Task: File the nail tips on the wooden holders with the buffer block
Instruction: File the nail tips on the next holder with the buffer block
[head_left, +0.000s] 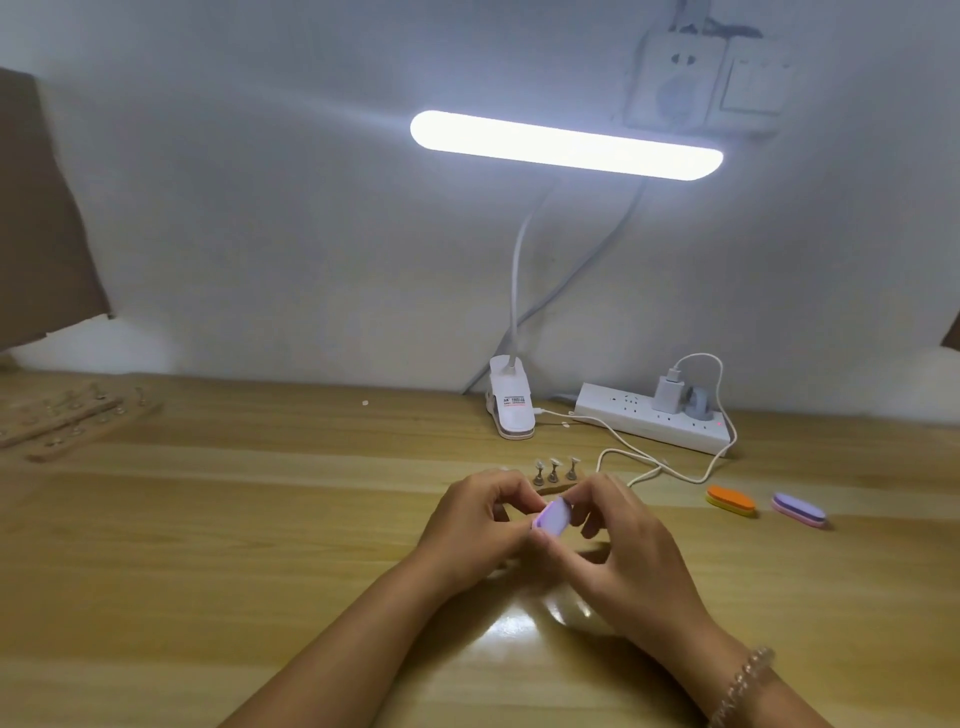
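Buffer block (553, 519), lilac, held up off the surface (260, 519) between both hands, mid-frame.

Grip: left hand (478, 525) has its fingers curled in, thumb and forefinger pinching the block's near left end. Right hand (618, 540) pinches the far right end, other fingers curled beneath. Both are closed firmly on it. Nothing else shows in either hand, though a small part tucked behind the fingers would not be visible.

Just behind the knuckles: three nail tips (555, 461), each perched on a small stand (554, 475), in a short upright row, apart from the hands. The block touches none of them.

Risks, as judged:
- Stands look light and narrow-footed. A knuckle or block edge moving forward could topple the row.
- With both hands on the block, no hand steadies a stand. Filing one-handed against a free stand would likely push it along the surface.
- Tips look thin and only lightly seated. Heavy pressure could pop one off or round it unevenly.
- White cable (649, 470) loops close on the right, so a sweeping right wrist could snag it.

Further out: orange block (730, 501) and a second lilac block (799, 510) lie to the right. Power strip (654, 418) and clip lamp (511, 405) sit by the wall. Wooden strips (67, 421) at far left are too blurred to read.
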